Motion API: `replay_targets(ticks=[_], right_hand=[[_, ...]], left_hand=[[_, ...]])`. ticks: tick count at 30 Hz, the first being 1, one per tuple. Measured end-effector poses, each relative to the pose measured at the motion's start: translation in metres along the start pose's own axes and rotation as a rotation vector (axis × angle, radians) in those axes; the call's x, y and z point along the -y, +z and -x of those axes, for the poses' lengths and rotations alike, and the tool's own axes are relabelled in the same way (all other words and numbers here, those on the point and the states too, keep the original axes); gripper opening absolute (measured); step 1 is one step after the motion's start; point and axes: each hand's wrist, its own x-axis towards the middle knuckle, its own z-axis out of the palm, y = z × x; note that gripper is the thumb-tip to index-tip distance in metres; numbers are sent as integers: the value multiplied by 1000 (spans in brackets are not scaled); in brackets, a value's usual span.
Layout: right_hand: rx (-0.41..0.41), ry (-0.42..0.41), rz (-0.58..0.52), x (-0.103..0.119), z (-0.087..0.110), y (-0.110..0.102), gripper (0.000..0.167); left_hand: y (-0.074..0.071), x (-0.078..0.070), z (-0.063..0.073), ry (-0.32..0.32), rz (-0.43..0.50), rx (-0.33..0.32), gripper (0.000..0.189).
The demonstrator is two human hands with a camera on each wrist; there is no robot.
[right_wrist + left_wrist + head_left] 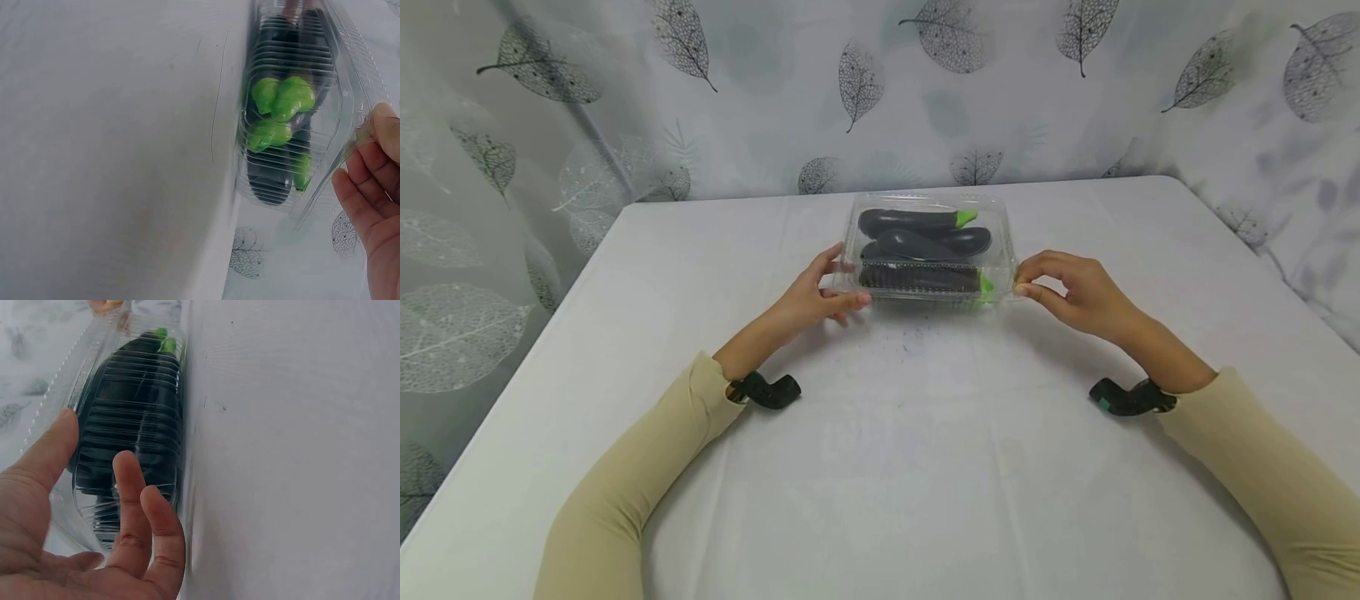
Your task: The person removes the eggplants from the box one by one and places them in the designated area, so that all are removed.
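A clear plastic clamshell container (925, 293) with its lid down lies near the table's far edge. Inside are several dark eggplants (910, 243) with bright green caps (294, 97). At the container's left end, my left hand (812, 296) rests its thumb by the front rim; in the left wrist view its fingers (130, 506) are loosely bent beside the ribbed wall. My right hand (1075, 292) pinches the rim at the front right corner between thumb and fingers, which the right wrist view shows close up.
A white cloth covers the table (895, 467). Behind it and along both sides hang curtains (760, 100) with a leaf print. Small dark specks mark the cloth just in front of the container. Each wrist carries a black camera mount (767, 390).
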Motion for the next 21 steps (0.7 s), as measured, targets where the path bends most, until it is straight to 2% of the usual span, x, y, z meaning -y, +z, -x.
replay_targets(ticks=[3,8,14,21], right_hand=[[-1,-2,8,1,0,0,29],[-2,-16,13,2,-2,0,28],[7,-10,17,3,-3,0,25],[-3,-12,47,1,-2,0,25]], left_hand=[[1,0,0,-5,54,5,92],[3,-1,0,-51,119,10,90],[6,-3,2,-60,107,27,88],[10,-5,4,-49,97,-3,90]])
